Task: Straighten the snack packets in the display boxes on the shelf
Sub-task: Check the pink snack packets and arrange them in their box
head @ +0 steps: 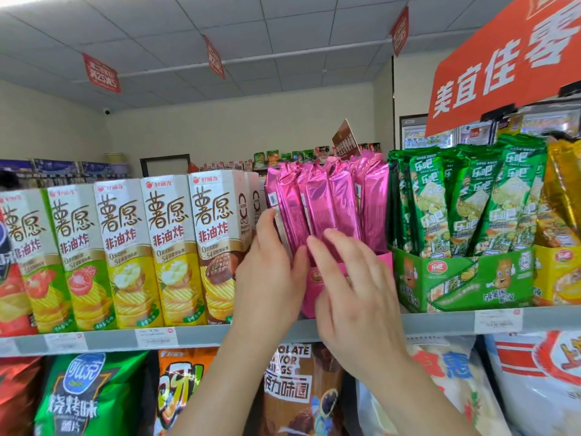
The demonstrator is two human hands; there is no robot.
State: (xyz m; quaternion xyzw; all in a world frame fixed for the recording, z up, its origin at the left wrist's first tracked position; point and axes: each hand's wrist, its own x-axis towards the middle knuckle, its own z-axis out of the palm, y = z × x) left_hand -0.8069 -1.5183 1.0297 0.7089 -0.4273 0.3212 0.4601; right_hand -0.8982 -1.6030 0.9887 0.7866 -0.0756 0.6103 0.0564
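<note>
Several tall pink foil snack packets (pixel 330 199) stand leaning left in a pink display box (pixel 385 258) on the top shelf. My left hand (pixel 270 269) lies flat against the left side of the pink bundle, thumb up along the leftmost packet. In front of the box my right hand (pixel 352 287) has its fingers spread and straight, the fingertips at the lower front of the packets. To the right, green packets (pixel 471 196) stand in a green display box (pixel 465 278), and yellow packets (pixel 562 196) fill a yellow box (pixel 556 275) at the frame edge.
Tall white potato-crisp cartons (pixel 125 247) line the shelf left of the pink box. The grey shelf edge (pixel 201 336) carries price tags. Large snack bags (pixel 298 391) fill the shelf below. An orange sign (pixel 503 64) hangs above the right side.
</note>
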